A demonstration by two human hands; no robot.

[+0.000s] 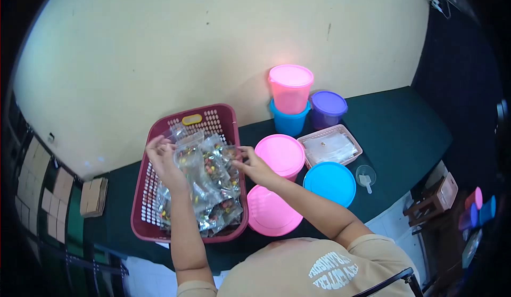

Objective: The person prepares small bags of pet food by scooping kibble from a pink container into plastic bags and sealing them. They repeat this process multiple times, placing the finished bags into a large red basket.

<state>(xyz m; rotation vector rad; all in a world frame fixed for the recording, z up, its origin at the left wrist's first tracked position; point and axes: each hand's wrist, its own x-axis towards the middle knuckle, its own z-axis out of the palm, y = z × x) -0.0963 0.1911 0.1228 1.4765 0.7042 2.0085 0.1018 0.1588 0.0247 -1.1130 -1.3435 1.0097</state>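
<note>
A maroon laundry-style basket [139, 201] stands on the table, heaped with clear plastic bags [205, 177] of small colourful pieces that look like candies. My left hand [164, 156] is over the basket's left side with its fingers curled. A clear bag [178, 132] lies at those fingertips and appears pinched by them. At the basket's right rim, my right hand [253, 166] pinches the edge of a filled plastic bag [230, 152] between thumb and fingers. The exact grip of the left fingers is partly hidden.
Pink-lidded tubs [274, 212] and a blue-lidded tub [330, 184] stand right of the basket. Behind them are a pink tub [291, 87] stacked on a blue one [290, 122], a purple tub [328, 108], a pink tray [355, 141], and a bowl [367, 170] with a scoop.
</note>
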